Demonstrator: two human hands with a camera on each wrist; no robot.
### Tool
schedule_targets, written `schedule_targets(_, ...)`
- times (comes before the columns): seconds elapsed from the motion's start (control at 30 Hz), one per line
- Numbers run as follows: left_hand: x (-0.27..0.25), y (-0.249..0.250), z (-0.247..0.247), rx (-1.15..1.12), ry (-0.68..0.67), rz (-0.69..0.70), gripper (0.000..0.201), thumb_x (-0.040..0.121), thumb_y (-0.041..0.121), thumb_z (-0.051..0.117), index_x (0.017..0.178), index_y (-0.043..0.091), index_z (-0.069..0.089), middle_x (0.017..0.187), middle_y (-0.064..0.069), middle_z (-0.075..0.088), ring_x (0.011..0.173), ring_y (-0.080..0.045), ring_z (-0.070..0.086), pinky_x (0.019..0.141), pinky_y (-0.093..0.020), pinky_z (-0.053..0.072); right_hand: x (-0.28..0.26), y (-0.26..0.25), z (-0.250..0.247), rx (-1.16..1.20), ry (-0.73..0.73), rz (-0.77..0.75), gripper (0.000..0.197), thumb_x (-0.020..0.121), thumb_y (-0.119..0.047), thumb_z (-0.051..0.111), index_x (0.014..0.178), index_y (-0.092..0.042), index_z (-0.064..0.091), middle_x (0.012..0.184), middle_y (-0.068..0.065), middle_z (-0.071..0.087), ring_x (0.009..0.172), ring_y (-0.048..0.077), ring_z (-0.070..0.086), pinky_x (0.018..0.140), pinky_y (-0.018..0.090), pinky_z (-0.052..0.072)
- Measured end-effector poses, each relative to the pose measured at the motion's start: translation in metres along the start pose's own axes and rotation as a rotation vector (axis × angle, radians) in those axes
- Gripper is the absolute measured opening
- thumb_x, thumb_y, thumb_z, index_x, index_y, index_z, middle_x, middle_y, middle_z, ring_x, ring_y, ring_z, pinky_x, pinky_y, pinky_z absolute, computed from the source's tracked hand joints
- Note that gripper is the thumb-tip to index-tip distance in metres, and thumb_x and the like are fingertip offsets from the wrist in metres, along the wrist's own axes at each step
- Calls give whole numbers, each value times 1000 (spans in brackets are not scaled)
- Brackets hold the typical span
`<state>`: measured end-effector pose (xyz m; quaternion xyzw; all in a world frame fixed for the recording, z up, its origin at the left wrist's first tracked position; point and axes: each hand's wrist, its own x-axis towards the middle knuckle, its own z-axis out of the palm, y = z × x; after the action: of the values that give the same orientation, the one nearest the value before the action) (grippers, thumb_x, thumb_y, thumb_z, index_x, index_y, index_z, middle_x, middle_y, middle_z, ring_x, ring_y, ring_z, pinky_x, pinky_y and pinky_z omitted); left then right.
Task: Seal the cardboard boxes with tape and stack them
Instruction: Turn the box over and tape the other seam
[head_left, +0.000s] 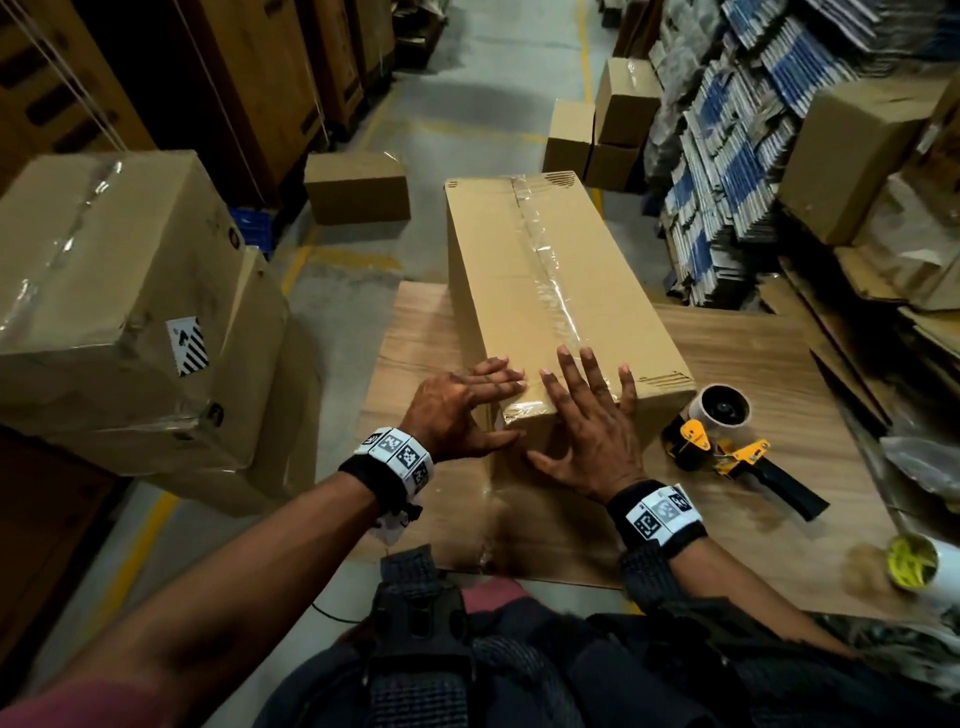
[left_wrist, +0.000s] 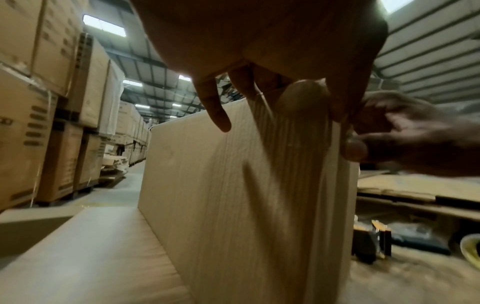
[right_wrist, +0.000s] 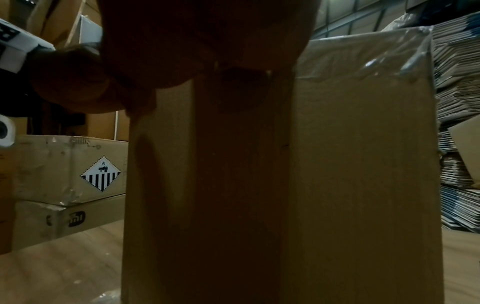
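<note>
A person's left hand (head_left: 457, 410) and right hand (head_left: 587, 431) lie flat, fingers straight, on the near end of a long cardboard box (head_left: 550, 291) that stands on a wood-grain table (head_left: 779, 467) and runs from the near edge out past the far edge. Neither hand grasps anything; both press the clear tape (head_left: 540, 249) that runs down the box's top seam and folds over its near end. The box is closed, so its contents cannot be seen. Just right of it on the table lies a yellow-and-black tape dispenser (head_left: 727, 441) with a roll mounted. At the table's right edge rests a white roll (head_left: 914, 564) with a yellow core. Beside the table's left edge is a stack of taped boxes (head_left: 119, 322); the top one bears a diamond hazard label (right_wrist: 100, 173) with black stripes and the numeral 6. The lettering on the box below it is too dim to read.
</note>
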<state>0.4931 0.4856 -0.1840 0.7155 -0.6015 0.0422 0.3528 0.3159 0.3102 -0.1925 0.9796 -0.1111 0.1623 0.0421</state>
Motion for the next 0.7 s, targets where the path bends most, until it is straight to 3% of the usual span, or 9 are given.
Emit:
schedule_targets(0.23,5,9,6,43,44,-100,53,82,67,79,117,28,80,128,8,73,132,-6,59,88,-39,63,1,-2,-6,65,43,-12,97,84,-76,48,161,-20,33,172,6,16,160,29,6,121,69,8)
schedule_targets(0.33,2,9,11,44,58,-73,51,86,61,78,120,23,79,130,4,73,134,-10,59,90,-41,62,1,0,-5,96,43,-18,85,94,-72,39,161,-20,33,171,5,19,160,27,8,122,66,9)
schedule_targets(0.47,-5,9,16,147,66,48,45,98,46,69,134,19,71,143,-3,65,143,-22,52,102,-48,52,-2,7,-7,254,107,-49,62,109,-49,22,158,-15,39,168,7,27,158,25,19,121,65,18)
schedule_targets(0.57,-7,12,13,256,90,163,39,103,41,63,138,23,68,149,0,60,149,-23,45,116,-51,39,-5,20,-12,274,123,-65,61,111,-47,24,157,-11,39,167,8,30,158,27,20,124,63,15)
schedule_targets(0.63,-4,13,14,260,106,188,36,104,38,64,135,22,71,146,2,63,147,-22,47,116,-52,39,-9,32,-10,212,119,-66,58,111,-45,28,158,-12,39,167,7,32,158,27,20,124,65,15)
schedule_targets(0.7,-3,16,17,258,111,174,30,105,38,64,129,24,74,141,5,66,144,-20,51,113,-53,42,-14,40,-6,174,129,-79,51,109,-34,42,156,-15,43,165,4,35,157,26,22,122,65,18)
